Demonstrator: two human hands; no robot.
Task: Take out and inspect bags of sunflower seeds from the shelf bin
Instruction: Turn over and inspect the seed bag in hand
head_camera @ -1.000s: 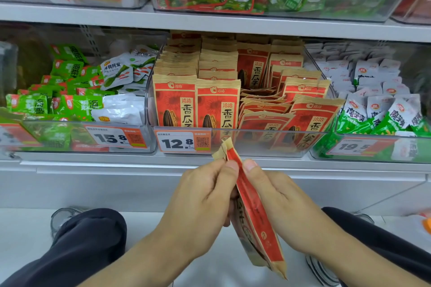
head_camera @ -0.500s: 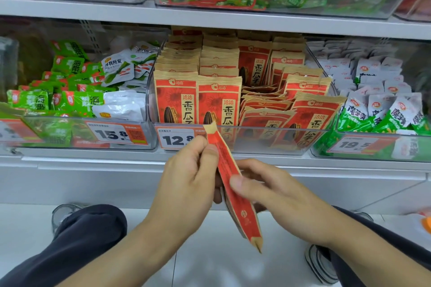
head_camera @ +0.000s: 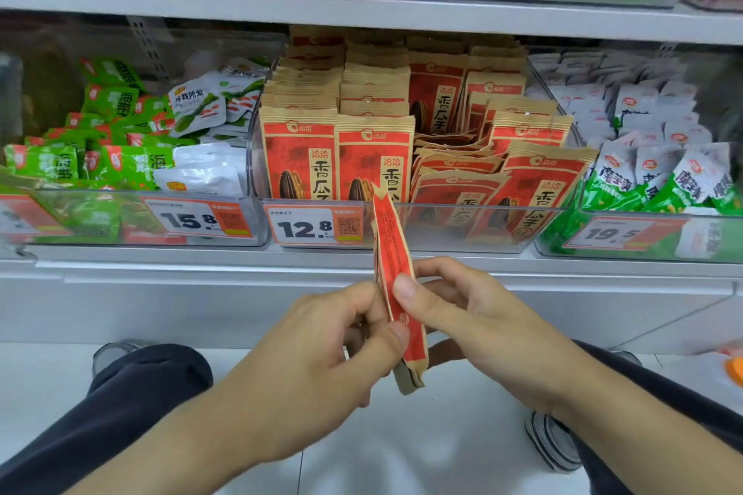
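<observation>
Up swings the seed bag (head_camera: 396, 293) since a second ago, now edge-on and nearly upright, left hand (head_camera: 321, 366) and right hand (head_camera: 474, 317) both pinching it before the shelf bin (head_camera: 442, 229).

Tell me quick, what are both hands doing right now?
Left hand: pinching the sunflower seed bag, thumb on its lower part.
Right hand: gripping the same bag, thumb pressed on its edge.

Middle bin's price tag (head_camera: 315, 226) reads 12.8; left tag (head_camera: 197, 218) 15.8; right tag (head_camera: 613, 233) 19.5.
</observation>
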